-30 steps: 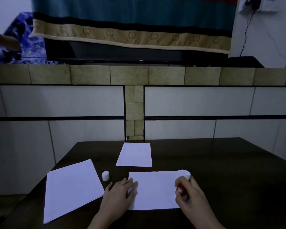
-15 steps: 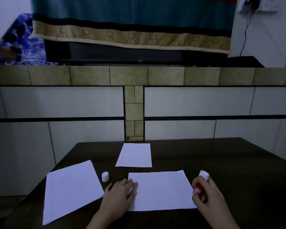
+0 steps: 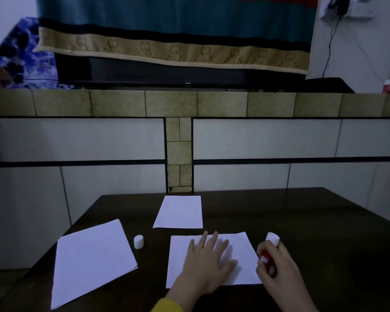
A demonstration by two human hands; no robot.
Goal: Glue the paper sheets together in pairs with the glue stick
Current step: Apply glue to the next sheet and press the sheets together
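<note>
With the left hand flat and empty on the near sheet and the right hand grasping the uncapped glue stick beside it, gluing looks midway: the left stack and far sheet wait on the tabletop.

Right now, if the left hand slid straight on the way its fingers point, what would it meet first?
The left hand lies flat on the near sheet, fingers pointing away. Past that sheet's far edge comes bare table, then probably the far sheet.
</note>
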